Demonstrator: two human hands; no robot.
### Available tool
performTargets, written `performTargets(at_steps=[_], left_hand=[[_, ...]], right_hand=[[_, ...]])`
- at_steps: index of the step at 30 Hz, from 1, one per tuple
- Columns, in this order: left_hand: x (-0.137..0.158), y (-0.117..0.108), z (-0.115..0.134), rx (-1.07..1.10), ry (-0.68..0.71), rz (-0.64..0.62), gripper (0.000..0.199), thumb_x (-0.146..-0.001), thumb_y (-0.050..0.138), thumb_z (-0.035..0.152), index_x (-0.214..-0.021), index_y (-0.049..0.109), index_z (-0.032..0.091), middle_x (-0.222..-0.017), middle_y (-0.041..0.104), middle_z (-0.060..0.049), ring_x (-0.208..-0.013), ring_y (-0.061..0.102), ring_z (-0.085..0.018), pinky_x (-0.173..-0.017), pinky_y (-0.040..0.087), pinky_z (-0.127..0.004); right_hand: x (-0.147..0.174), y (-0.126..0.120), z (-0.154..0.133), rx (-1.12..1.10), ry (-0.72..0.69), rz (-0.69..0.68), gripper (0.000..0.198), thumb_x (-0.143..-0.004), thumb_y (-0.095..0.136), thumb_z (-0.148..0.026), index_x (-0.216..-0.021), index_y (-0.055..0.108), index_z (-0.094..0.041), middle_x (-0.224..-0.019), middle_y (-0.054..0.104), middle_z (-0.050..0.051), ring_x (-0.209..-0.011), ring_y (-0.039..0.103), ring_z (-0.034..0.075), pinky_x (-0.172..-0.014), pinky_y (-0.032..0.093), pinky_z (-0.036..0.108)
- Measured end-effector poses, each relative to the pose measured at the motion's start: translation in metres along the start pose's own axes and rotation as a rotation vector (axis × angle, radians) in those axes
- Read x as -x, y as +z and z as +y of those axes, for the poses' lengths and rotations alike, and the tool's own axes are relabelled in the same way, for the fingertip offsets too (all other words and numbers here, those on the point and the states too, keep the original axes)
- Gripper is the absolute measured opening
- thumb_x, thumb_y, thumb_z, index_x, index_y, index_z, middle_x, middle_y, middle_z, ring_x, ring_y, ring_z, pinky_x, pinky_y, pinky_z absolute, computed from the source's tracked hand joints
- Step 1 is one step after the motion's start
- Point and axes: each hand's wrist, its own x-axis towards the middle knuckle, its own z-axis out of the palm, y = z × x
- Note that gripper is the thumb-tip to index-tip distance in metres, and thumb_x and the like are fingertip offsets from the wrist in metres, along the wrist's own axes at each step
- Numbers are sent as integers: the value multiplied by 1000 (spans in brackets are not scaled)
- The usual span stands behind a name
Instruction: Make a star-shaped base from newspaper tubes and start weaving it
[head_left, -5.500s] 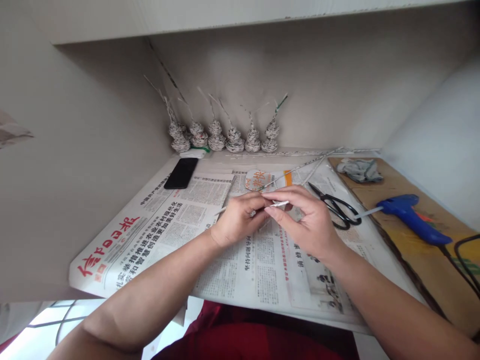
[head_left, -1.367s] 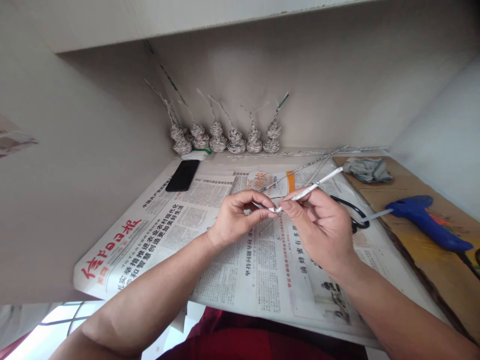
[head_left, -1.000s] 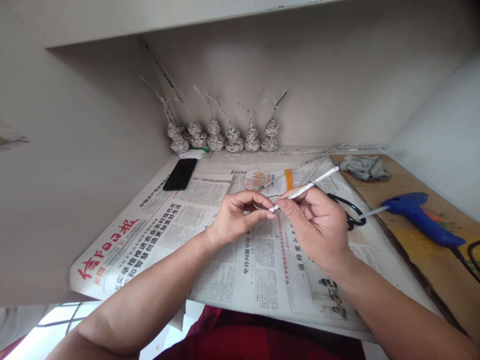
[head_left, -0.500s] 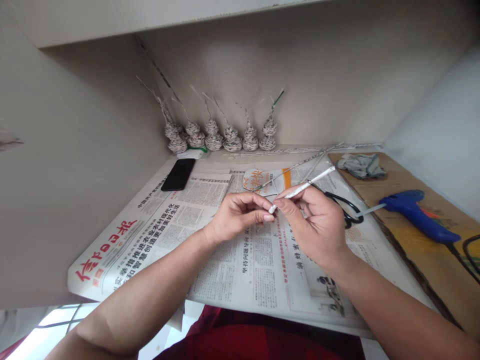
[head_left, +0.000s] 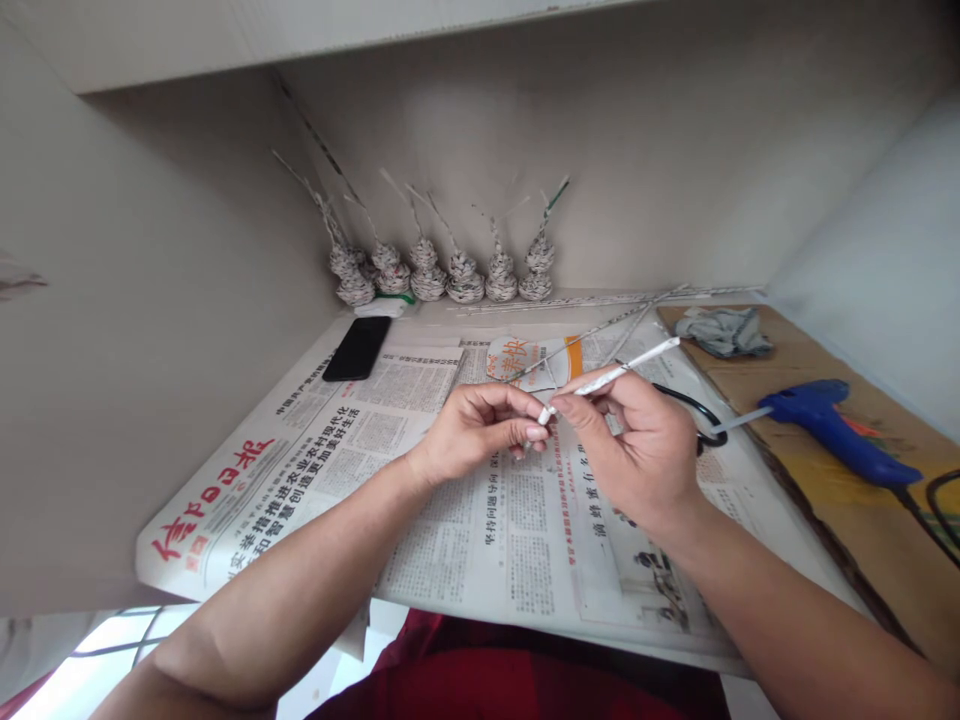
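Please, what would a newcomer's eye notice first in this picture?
Probably the right hand, in the middle, holding a slim white paper roll, with the left hand at its lower end. Behind them, a row of gourd-shaped woven pieces stands along the back wall. At the right, a bright blue glue gun lies on brown cardboard.

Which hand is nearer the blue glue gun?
Right. The right hand is left of the blue glue gun, not touching it; the left hand is farther left, beyond the right hand.
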Motion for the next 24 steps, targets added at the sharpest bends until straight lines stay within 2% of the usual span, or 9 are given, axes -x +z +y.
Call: performTargets(at_steps=[6,19,24], left_hand=[[0,0,0,-11,-19,4,19,-74,82,24,-86,72,14,-74,72,-3,-66,70,-12,-54,55,-20],[-1,0,0,-25,-9,10,20,-73,82,26,-85,72,14,-71,71,-3,-64,69,-12,-52,53,-19],[0,0,0,-48,-12,14,20,-75,81,27,-85,72,13,-70,71,-3,-61,67,-11,-52,52,-19]], right_hand=[[0,1,1,-15,32,-4,7,-90,66,-27,-84,65,-23,-80,70,0,-72,64,15,-59,48,28],[1,1,2,4,88,-32,16,-89,67,-32,-78,64,-21,-73,68,0,-66,64,15,-61,50,30],[-1,2,7,-132,149,-70,14,-86,71,-32,-79,65,-21,-74,68,0,-68,64,14,-61,51,29]])
